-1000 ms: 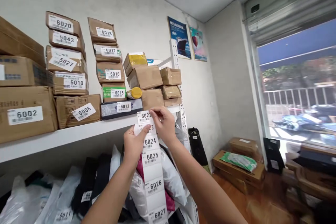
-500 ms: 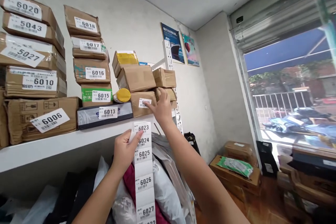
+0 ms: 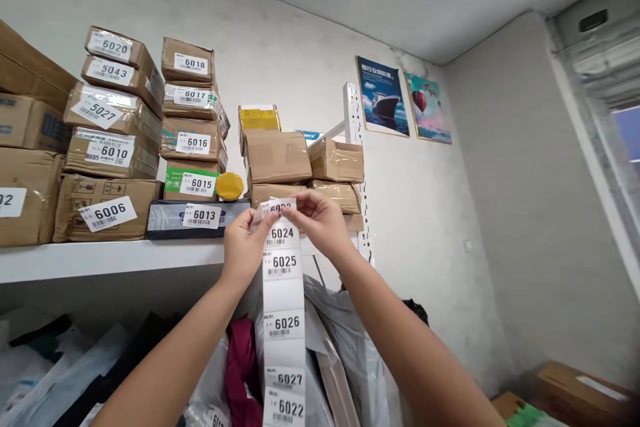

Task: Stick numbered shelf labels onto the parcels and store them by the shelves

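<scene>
My left hand (image 3: 244,250) is closed on the top of a long strip of white number labels (image 3: 283,293), its thumb across the front. The strip hangs down, printed 6024, 6025, 6026, 6027 and 6022, with blank pieces between some. At its top edge my right hand (image 3: 323,225) pinches the uppermost label (image 3: 278,204), whose number is partly covered by the fingers. Just behind both hands sits a cardboard box (image 3: 265,193), its front mostly hidden. A larger plain carton (image 3: 279,157) rests on top of it.
The white shelf (image 3: 125,263) carries stacked numbered parcels, among them a 6006 box (image 3: 75,203), a flat 6013 box (image 3: 167,221) and a yellow-lidded tub (image 3: 229,186). A perforated shelf post (image 3: 353,113) stands at right. Bagged parcels (image 3: 350,327) fill the space below.
My right hand has left the box on the shelf and come back to the strip's top label. My left hand still holds the strip. The view has turned left.
</scene>
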Demonstrator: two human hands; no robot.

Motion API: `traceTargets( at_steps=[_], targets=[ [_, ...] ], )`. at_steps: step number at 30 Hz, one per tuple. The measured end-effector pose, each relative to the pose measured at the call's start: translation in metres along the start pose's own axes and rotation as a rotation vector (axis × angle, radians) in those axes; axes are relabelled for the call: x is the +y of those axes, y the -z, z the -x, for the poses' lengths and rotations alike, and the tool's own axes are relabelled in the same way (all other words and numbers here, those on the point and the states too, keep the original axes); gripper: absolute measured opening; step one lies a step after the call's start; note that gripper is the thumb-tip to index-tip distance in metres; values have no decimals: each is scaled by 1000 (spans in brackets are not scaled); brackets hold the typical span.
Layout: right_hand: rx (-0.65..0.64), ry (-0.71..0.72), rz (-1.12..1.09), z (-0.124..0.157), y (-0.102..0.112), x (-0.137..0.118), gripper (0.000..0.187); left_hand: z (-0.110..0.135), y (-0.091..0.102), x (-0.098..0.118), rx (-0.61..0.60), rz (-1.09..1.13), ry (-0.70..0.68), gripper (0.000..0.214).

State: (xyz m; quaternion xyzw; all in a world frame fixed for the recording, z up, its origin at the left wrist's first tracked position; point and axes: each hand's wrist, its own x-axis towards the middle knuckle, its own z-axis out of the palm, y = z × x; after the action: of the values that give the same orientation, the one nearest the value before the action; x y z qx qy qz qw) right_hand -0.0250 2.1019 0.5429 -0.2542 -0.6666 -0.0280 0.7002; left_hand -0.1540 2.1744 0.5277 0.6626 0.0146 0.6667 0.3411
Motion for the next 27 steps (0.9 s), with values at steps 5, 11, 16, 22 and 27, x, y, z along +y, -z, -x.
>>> traceTargets(
  at_steps=[5, 11, 16, 22, 27],
  targets=[
    [139, 201, 147, -38, -5, 1, 10, -19, -12, 18, -28, 191, 153, 41],
    [214, 377, 380, -91, -13, 1, 8, -25, -8, 32, 33, 167, 229, 44],
    [268, 314, 708, -111, -16, -3, 7, -5, -3, 30, -81, 0, 210, 37],
    [389, 376, 1032, -102, -22, -13, 48, 11, 13, 32, -202, -167, -96, 37],
    [151, 327, 744, -78, -13, -25, 8, 7, 22, 34, -247, -12, -61, 26]
  ],
)
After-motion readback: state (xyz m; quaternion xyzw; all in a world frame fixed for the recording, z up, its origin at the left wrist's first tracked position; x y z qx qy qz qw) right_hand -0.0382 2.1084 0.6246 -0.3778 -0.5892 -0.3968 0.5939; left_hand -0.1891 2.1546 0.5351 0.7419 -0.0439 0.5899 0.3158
